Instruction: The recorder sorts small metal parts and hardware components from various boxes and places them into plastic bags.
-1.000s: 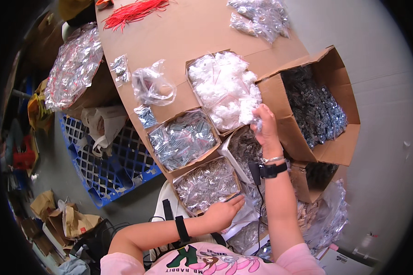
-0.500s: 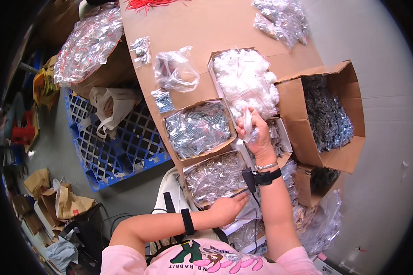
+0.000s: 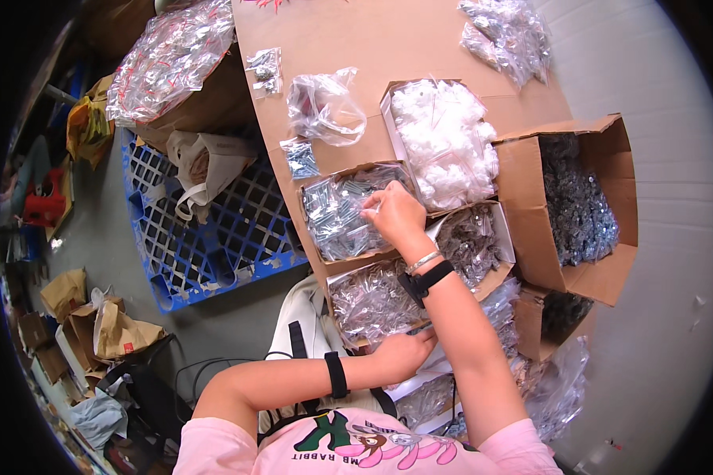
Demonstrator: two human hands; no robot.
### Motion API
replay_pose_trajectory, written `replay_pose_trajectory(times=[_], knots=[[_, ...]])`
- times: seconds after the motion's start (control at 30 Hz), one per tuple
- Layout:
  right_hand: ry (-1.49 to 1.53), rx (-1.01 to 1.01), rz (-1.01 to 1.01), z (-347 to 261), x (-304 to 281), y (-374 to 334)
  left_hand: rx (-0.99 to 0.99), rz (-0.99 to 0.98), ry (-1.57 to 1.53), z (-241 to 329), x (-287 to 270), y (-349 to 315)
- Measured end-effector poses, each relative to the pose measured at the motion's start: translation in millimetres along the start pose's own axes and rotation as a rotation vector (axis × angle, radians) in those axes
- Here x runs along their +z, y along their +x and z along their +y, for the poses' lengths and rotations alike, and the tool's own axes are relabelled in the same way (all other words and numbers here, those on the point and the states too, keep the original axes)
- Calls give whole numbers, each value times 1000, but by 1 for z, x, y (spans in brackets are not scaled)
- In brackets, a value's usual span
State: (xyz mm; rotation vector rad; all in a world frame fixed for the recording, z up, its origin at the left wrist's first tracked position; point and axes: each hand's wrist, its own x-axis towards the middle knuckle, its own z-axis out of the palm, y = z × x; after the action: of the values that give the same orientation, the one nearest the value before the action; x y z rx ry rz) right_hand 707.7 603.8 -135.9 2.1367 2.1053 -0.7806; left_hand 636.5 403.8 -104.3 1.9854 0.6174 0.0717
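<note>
My right hand (image 3: pixel 398 214) reaches over a box filled with small clear bags of long screws (image 3: pixel 326 204). Its thumb and fingers are pinched together at the bags; what lies between them is too small to make out. Lower down, my left hand (image 3: pixel 405 354) rests by the near edge of another box, which holds clear bags of small metal parts (image 3: pixel 372 305). The left fingers are curled and partly hidden by the right forearm. A sliver of something dark shows by their tips, its kind unclear.
White bagged pieces (image 3: pixel 444 134) fill a box beyond my right hand. A tall cardboard box (image 3: pixel 519 214) of metal parts stands at the right. A crumpled clear bag (image 3: pixel 321 107) and a small pack of screws (image 3: pixel 300 158) lie on the table. A blue pallet (image 3: pixel 206 285) sits at the left.
My right hand has moved left from near the white pieces to the screw box. The whitish bag it held no longer shows. My left hand stays near the same spot.
</note>
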Motion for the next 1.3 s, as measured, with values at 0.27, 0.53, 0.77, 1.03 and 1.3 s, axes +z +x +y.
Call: replay_pose_trajectory(times=[0.27,0.53,0.77,1.03,1.3], knots=[[860,-120,28,52,-14,-36,48,18,7,3,3,-3],[1137,-15,-294,85,-38,-118,72,-14,72,7,16,-5],[-88,-301,-30,66,24,-132,42,-84,98,13,36,-7],[561,35,-99,66,8,-139,16,-143,112,16,28,-13],[1722,507,-206,101,-48,-246,0,41,-49,8,7,-1]])
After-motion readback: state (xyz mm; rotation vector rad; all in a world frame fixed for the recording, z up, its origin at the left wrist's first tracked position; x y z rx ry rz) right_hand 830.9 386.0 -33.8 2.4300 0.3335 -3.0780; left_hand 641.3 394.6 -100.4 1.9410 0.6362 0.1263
